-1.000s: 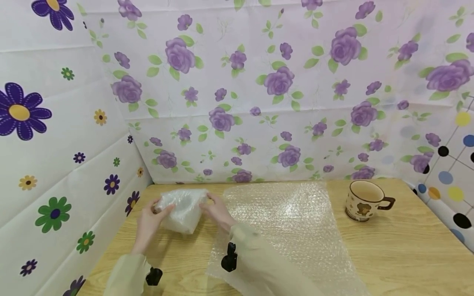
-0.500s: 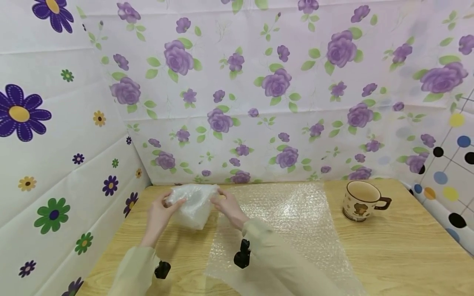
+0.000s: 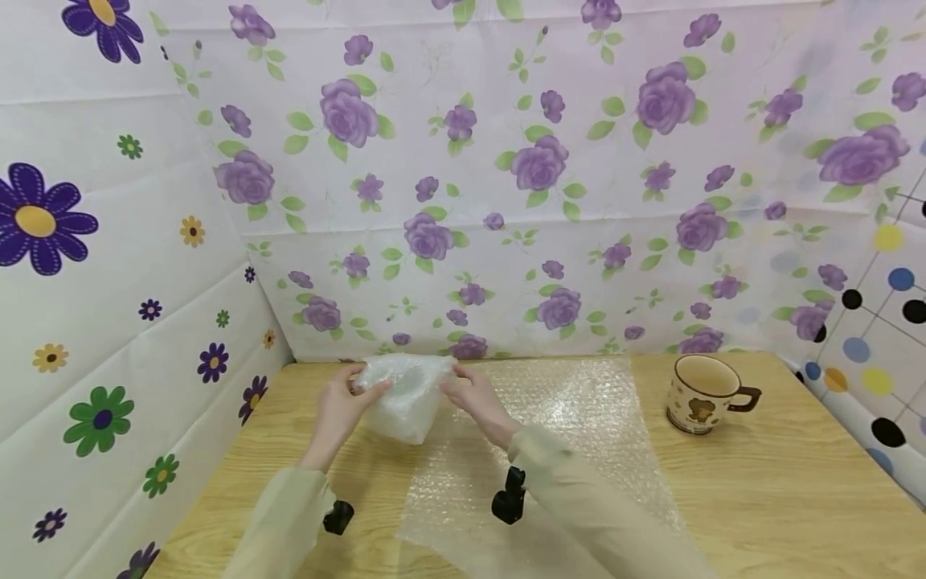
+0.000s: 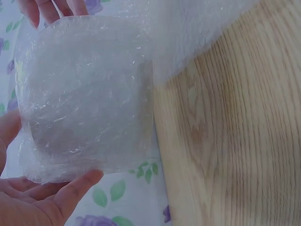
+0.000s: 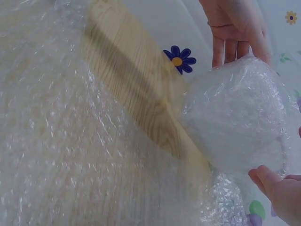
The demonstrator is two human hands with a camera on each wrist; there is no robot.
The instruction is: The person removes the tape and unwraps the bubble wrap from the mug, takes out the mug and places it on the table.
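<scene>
A bundle wrapped in bubble wrap [image 3: 407,402] is held up over the back left of the table; what it contains is hidden by the cloudy layers. My left hand [image 3: 338,414] grips its left end, the thumb on the near side and fingers behind. At the opposite end, my right hand [image 3: 479,402] holds the edge with thumb and fingertips. Under the right forearm lies a flat bubble wrap sheet [image 3: 579,410]. The left wrist view shows the bundle's rounded, boxy shape [image 4: 89,99] between both hands.
A cream mug [image 3: 702,394] with a brown handle and bear print stands on the right of the wooden table [image 3: 788,474]. A floral cloth [image 3: 492,161] hangs along the back edge, with other patterned cloths at the left and right sides.
Both hands have carried the wrapped bundle rightward and slightly back, bringing it next to the bubble wrap sheet's left edge. The sheet and mug stay in place; the head view has shifted slightly.
</scene>
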